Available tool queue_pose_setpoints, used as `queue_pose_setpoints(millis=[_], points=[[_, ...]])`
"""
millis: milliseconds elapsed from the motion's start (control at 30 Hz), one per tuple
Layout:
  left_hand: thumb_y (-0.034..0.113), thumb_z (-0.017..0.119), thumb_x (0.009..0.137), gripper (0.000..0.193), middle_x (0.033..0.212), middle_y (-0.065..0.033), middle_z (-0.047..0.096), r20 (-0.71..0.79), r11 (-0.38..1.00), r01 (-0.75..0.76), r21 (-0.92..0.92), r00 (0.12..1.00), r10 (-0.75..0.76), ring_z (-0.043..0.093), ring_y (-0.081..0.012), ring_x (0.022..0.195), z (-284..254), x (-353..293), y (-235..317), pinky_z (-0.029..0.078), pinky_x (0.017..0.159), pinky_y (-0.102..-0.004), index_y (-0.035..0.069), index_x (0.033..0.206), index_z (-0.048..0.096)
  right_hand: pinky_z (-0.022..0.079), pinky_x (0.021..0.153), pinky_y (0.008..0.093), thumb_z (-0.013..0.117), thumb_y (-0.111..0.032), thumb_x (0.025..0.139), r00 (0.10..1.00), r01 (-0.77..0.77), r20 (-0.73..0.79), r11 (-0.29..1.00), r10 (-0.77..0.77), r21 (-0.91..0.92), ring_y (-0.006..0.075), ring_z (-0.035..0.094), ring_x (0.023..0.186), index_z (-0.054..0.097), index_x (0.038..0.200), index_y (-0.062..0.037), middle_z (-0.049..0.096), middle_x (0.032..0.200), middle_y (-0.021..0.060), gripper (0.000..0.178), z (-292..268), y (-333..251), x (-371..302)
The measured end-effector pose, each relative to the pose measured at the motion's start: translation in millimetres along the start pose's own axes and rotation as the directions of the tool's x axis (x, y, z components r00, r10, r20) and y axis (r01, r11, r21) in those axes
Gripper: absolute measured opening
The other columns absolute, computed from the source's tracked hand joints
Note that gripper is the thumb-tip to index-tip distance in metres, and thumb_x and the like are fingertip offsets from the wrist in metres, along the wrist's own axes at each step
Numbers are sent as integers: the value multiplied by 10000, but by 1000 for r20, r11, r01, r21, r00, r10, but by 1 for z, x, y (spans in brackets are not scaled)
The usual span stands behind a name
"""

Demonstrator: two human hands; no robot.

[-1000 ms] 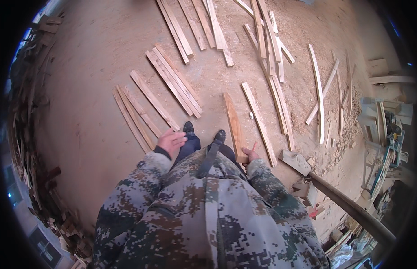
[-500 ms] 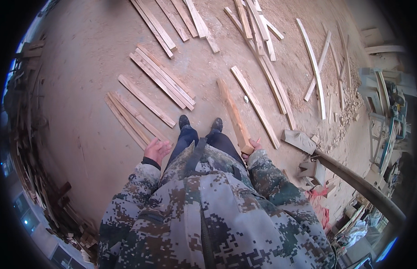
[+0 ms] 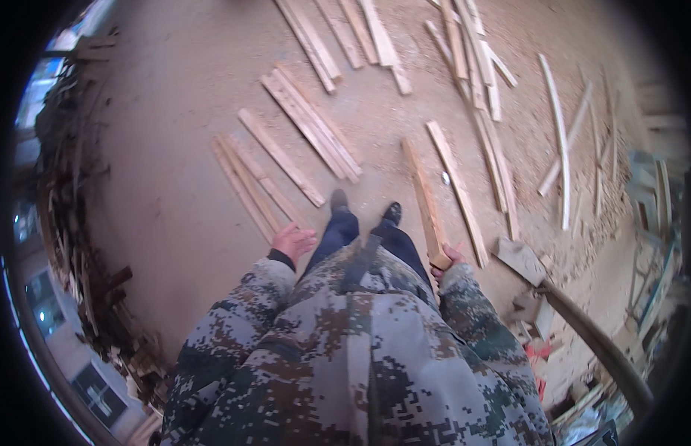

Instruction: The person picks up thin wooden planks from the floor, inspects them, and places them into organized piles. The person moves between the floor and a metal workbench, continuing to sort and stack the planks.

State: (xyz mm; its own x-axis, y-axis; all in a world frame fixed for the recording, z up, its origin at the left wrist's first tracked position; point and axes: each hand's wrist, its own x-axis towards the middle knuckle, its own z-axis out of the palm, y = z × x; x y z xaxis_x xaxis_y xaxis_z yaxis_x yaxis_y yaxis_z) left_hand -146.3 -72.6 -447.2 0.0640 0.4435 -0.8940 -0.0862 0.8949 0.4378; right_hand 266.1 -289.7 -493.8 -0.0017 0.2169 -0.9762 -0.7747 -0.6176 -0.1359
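Observation:
My right hand (image 3: 451, 256) is closed around the near end of a thick wooden beam (image 3: 426, 204), which points away from me over the floor. Its lower fingers are partly hidden under the beam. My left hand (image 3: 293, 243) hangs free with fingers stretched and holds nothing. Below and beyond it lie several wooden planks: a fanned group (image 3: 249, 182), a single plank (image 3: 281, 157) and a tight bundle (image 3: 312, 123). Just right of the beam, another plank (image 3: 457, 195) lies on the floor.
A brown pipe (image 3: 598, 334) with a flat, wide nozzle (image 3: 519, 260) crosses the right side. Stacked timber (image 3: 66, 223) lines the left. More planks (image 3: 472, 67) lie ahead, and crossed strips (image 3: 560, 149) lie among wood scraps at the right.
The view has turned, so the floor, planks and my body appear farther right. My right hand still holds the beam; my left hand stays open. My left foot looks slightly farther forward.

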Motion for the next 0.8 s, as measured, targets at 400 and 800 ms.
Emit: queue_pose_setpoints(millis=[400, 800], points=[[105, 606, 956, 755, 1153, -250, 685, -122, 999, 25, 34, 992, -21, 711, -371, 925, -36, 24, -28, 584, 805, -479, 3, 1562, 169, 349, 367, 317, 767, -348, 774, 960, 270, -24, 949, -277, -160, 183, 471, 416, 605, 830, -145, 560, 594, 25, 266, -17, -13, 6], [55, 731, 837, 783, 1000, -227, 722, -227, 965, -31, 261, 969, 93, 719, -295, 754, -63, 35, -66, 575, 627, -369, -66, 1501, 334, 386, 486, 396, 614, -262, 917, 895, -117, -441, 989, 67, -87, 226, 529, 585, 603, 893, -135, 594, 716, 43, 130, -194, 26, 60]])
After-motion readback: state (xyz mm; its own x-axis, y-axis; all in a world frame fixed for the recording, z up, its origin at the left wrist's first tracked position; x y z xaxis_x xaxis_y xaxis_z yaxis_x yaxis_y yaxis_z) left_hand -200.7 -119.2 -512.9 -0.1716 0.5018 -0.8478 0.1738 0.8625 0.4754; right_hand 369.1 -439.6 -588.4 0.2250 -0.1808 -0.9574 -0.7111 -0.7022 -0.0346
